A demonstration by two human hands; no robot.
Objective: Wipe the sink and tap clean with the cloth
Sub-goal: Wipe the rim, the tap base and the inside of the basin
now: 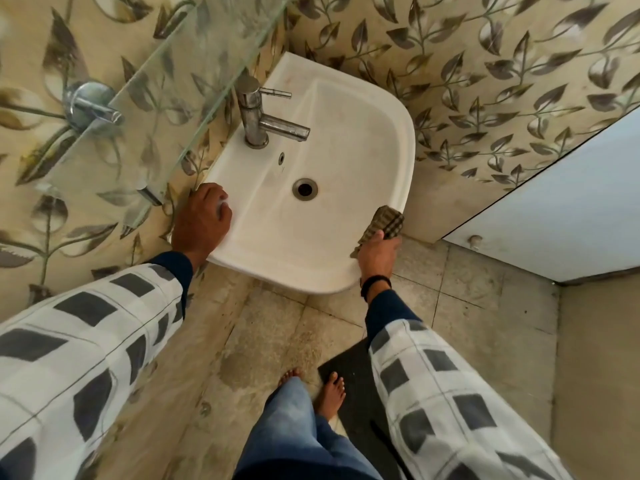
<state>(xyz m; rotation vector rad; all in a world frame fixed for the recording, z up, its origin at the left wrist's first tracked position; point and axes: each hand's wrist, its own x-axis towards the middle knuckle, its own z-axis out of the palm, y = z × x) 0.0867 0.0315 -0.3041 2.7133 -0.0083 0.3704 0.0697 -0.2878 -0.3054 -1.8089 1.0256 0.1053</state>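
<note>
A white wall-hung sink (349, 109) fills the middle of the view, with a round drain (305, 188) in its bowl. A steel tap (258, 117) stands at the sink's back edge, its spout pointing over the bowl. My right hand (377, 256) grips a brown checked cloth (384, 223) and presses it on the sink's front right rim. My left hand (204, 220) rests flat on the sink's left rim near the wall, fingers spread, holding nothing.
A glass shelf (166, 84) juts from the leaf-patterned wall above the tap, held by a chrome bracket (90, 105). A white panel (561, 209) stands at the right. Below are a tiled floor, a dark mat (353, 386) and the person's bare feet.
</note>
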